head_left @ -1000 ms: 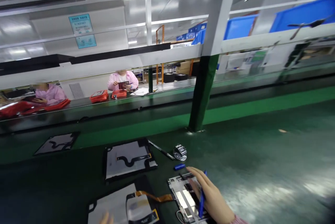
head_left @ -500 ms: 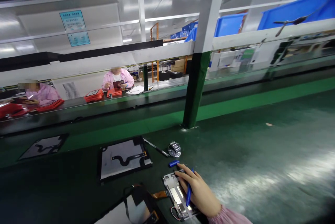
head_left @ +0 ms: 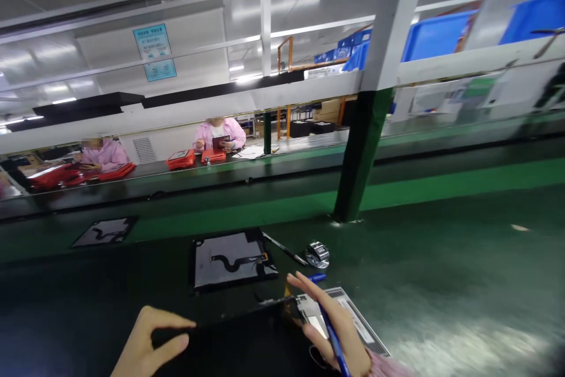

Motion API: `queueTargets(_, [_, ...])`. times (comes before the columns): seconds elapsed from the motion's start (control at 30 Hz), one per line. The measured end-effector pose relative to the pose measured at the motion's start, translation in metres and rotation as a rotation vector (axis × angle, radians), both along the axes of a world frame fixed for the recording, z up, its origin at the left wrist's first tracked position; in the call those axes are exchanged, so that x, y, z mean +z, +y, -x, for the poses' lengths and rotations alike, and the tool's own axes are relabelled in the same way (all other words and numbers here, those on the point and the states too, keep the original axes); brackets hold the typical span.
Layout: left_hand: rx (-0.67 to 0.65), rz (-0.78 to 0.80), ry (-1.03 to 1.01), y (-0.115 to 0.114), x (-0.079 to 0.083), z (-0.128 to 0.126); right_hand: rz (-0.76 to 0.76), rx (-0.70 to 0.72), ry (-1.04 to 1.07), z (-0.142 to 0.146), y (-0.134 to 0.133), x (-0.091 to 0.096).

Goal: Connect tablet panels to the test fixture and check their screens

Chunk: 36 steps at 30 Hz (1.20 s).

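Observation:
My left hand [head_left: 148, 344] pinches the left edge of a dark display panel [head_left: 238, 342], which is lifted and tilted up off the green bench. My right hand [head_left: 333, 330] holds a blue pen-like tool [head_left: 333, 339] along its palm, and its fingers touch the panel's right edge over a metal tablet frame [head_left: 348, 312]. A small blue cap [head_left: 316, 277] lies just beyond the fingers.
Another panel with a black flex cable [head_left: 232, 259] lies face down ahead, a third [head_left: 106, 231] at far left. A thin black tool [head_left: 285, 250] and a shiny round metal object [head_left: 318, 253] sit near a green post [head_left: 359, 153]. Two people in pink work across the conveyor.
The display panel was raised from flat to folded over the metal frame. My left hand came into view gripping its left edge. The right hand stayed on the frame, still holding the blue tool.

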<state>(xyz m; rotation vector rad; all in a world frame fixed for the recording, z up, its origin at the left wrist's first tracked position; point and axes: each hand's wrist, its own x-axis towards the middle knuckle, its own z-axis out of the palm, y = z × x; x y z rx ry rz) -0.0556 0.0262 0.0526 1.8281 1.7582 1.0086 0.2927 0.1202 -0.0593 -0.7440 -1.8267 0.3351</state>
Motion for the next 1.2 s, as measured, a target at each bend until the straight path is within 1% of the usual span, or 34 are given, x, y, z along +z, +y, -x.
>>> queueTargets(0.03, [-0.006,-0.014,-0.002,0.009,0.003,0.001,-0.017,0.011,-0.008,0.01,-0.001,0.006])
queueTargets(0.1, [-0.05,0.018,-0.074,0.023,0.003,0.003,-0.038,-0.065,-0.013,0.028,-0.001,0.012])
queueTargets(0.13, [-0.077,0.038,-0.145,0.028,-0.002,0.005,-0.051,-0.125,-0.011,0.035,0.0,0.013])
queueTargets(0.2, [-0.095,0.025,-0.332,0.033,-0.018,0.006,-0.097,-0.217,-0.02,0.043,0.004,0.007])
queueTargets(0.27, [-0.036,-0.053,-0.496,0.032,-0.04,0.004,-0.148,-0.218,-0.077,0.045,0.008,-0.003])
queueTargets(0.33, [0.075,-0.142,-0.584,0.029,-0.063,-0.003,-0.16,-0.177,-0.16,0.043,0.009,-0.013])
queueTargets(0.4, [0.186,-0.184,-0.603,0.025,-0.077,-0.012,-0.132,-0.136,-0.223,0.04,0.009,-0.019])
queueTargets(0.43, [0.222,-0.187,-0.601,0.024,-0.08,-0.016,-0.113,-0.121,-0.24,0.039,0.008,-0.019])
queueTargets(0.5, [0.252,-0.148,-0.607,0.024,-0.079,-0.021,-0.072,-0.098,-0.249,0.037,0.006,-0.018])
queueTargets(0.6, [0.242,-0.064,-0.646,0.033,-0.066,-0.023,-0.019,-0.094,-0.226,0.035,0.006,-0.013])
queueTargets(0.67, [0.24,-0.002,-0.711,0.043,-0.057,-0.024,0.0,-0.108,-0.19,0.033,0.008,-0.009])
queueTargets(0.73, [0.21,0.057,-0.788,0.053,-0.049,-0.026,0.041,-0.12,-0.115,0.031,0.011,-0.005])
queueTargets(0.77, [0.194,0.082,-0.82,0.057,-0.046,-0.029,0.092,-0.12,-0.056,0.031,0.013,-0.002])
queueTargets(0.83, [0.177,0.116,-0.894,0.062,-0.042,-0.034,0.273,-0.124,0.087,0.032,0.016,0.007])
queueTargets(0.9, [0.18,0.133,-0.979,0.063,-0.041,-0.037,0.471,-0.154,0.234,0.033,0.018,0.015])
queueTargets(0.97, [0.178,0.128,-1.01,0.062,-0.041,-0.035,0.598,-0.183,0.345,0.035,0.017,0.022])
queueTargets(1.0, [0.174,0.126,-0.985,0.062,-0.042,-0.032,0.624,-0.189,0.382,0.036,0.016,0.023])
queueTargets(1.07, [0.188,0.113,-0.874,0.061,-0.044,-0.024,0.648,-0.188,0.411,0.036,0.012,0.025])
queueTargets(1.13, [0.253,0.058,-0.747,0.06,-0.045,-0.016,0.662,-0.201,0.406,0.037,0.007,0.025])
queueTargets(1.2, [0.325,-0.032,-0.604,0.057,-0.045,-0.012,0.66,-0.226,0.408,0.038,0.003,0.025])
